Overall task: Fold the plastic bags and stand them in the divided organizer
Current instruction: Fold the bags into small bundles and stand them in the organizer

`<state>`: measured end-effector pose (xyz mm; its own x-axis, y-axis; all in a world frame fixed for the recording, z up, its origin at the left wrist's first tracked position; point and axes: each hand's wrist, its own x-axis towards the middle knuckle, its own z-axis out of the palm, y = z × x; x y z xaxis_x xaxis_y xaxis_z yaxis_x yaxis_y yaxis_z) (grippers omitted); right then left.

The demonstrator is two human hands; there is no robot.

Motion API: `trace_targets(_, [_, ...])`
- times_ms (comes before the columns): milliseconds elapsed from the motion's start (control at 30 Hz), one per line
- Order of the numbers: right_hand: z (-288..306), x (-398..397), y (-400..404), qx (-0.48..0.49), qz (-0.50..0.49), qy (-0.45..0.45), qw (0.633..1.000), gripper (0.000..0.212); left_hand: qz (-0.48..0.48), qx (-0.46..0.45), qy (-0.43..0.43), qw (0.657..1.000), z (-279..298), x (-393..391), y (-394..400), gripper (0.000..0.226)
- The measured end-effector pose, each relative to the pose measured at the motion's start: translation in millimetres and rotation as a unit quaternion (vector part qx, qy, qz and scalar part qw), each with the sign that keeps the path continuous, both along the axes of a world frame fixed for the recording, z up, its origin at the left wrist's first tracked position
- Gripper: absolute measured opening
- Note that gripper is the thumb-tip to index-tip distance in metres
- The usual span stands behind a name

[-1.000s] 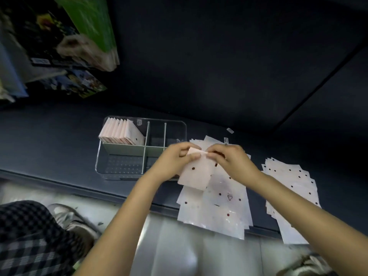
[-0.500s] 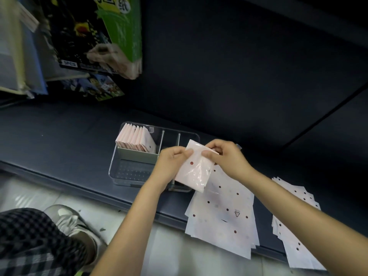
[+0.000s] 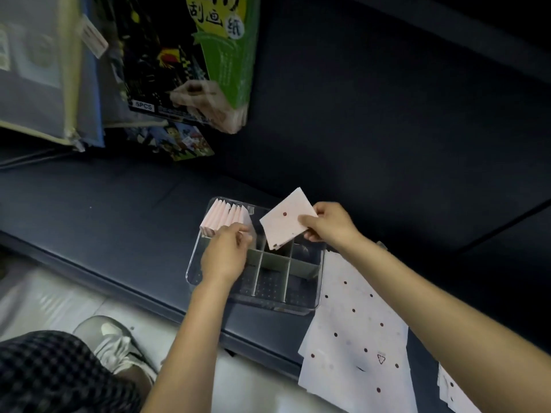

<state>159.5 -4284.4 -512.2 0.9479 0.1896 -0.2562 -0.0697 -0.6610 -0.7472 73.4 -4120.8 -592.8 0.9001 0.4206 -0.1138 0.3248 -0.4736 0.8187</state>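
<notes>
Right hand (image 3: 329,225) pinches the folded bag (image 3: 286,220) tilted above the divided organizer (image 3: 317,289), just right of the standing row of folded bags (image 3: 223,217) in its far-left compartment, which left hand (image 3: 225,254) touches with loosely curled fingers.

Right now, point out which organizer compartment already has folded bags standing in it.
The far-left compartment of the organizer, where the row of folded bags stands beside the left hand. The other compartments show none.
</notes>
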Motion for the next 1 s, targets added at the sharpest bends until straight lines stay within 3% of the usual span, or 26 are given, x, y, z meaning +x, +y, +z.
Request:
trace_targets(133, [-28.8,3.7,40.9,-0.114,0.023,-0.089,0.989,0.007,-0.013,0.11,0.036,0.993,-16.4,-0.5,1.0,0.036])
trace_targets(233, [-48.0,-0.3,63.0,-0.236,0.051,-0.168,0.956,0.011,0.005,0.118,0.033,0.992,-23.5,-2.4,-1.3,0.042])
trace_targets(333, [-61.9,-2.4,79.3,-0.29,0.068,-0.195,0.934,0.015,0.02,0.099,0.016,0.995,-27.8,-3.2,-0.6,0.045])
trace_targets(467, [-75.9,-5.0,95.4,-0.255,0.1,-0.128,0.953,0.024,0.027,0.046,-0.02,0.998,-32.5,-4.6,0.1,0.042])
trace_targets(567, [-81.6,-3.8,103.8,-0.171,0.083,-0.016,0.982,0.041,0.046,0.022,-0.039,0.998,-34.5,-5.3,-0.9,0.039])
trace_targets(700, [-87.4,6.4,110.5,-0.134,0.082,0.068,0.985,0.054,0.059,0.009,-0.059,0.996,-39.1,-7.2,-1.8,0.036])
trace_targets(867, [-88.1,12.5,111.4,-0.14,0.105,0.091,0.98,0.049,0.101,0.0,-0.091,0.991,-36.4,-11.4,-7.5,0.029])
trace_targets(1000, [-69.0,2.5,83.6,-0.094,0.099,-0.02,0.991,0.047,0.101,-0.023,-0.151,0.983,-21.5,-16.9,-28.3,0.016])
